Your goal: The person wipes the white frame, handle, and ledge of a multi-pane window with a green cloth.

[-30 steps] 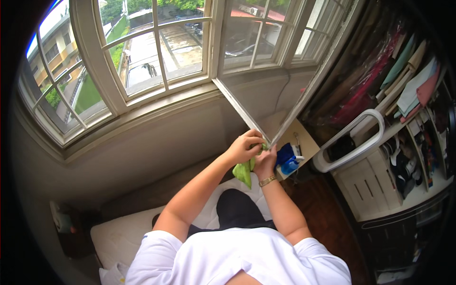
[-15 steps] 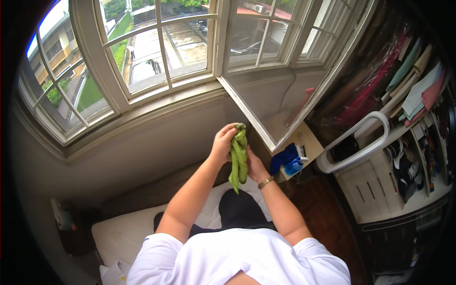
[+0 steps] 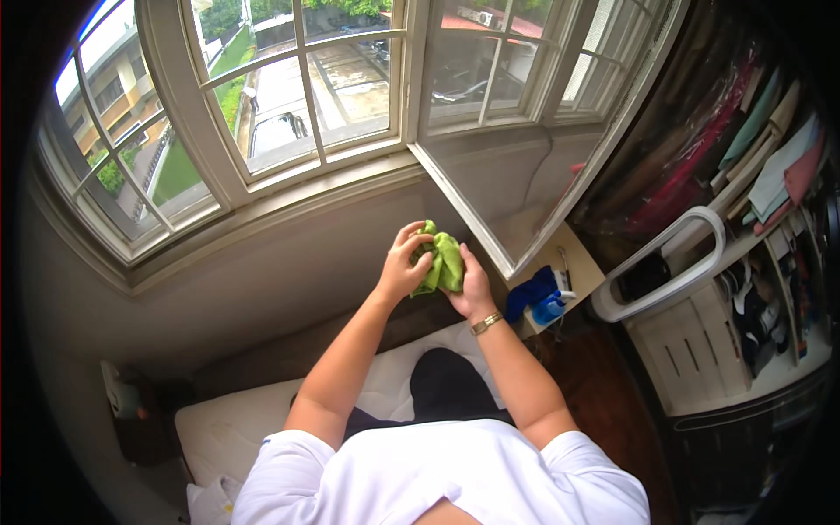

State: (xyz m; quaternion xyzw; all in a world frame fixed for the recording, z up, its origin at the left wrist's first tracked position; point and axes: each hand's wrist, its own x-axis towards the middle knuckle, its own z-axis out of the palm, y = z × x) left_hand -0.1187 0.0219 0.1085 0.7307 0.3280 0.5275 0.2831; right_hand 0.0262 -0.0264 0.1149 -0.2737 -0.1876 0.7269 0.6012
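Between my two hands is a bunched green cloth (image 3: 448,262), held up in front of the wall below the window. My left hand (image 3: 405,261) is at the cloth's left side, its fingers curled against the folds. From the right, my right hand (image 3: 473,284) grips the cloth with the thumb on its near side. A gold-coloured watch or bracelet circles my right wrist. Close by on the right, an open hinged window or screen panel (image 3: 534,175) angles out from the frame, its lower corner not far from my right hand.
A small table (image 3: 584,254) to the right bears a blue spray bottle (image 3: 549,308) and a dark blue cloth (image 3: 530,290). Beyond it stand a white oval-framed fan (image 3: 610,308) and open shelves of clothes. I kneel on a white mattress (image 3: 227,429) beneath the window sill (image 3: 350,185).
The green cloth, which hung down long and loose, is now gathered into a compact bundle. My right hand has moved up beside it, and the view has shifted slightly.
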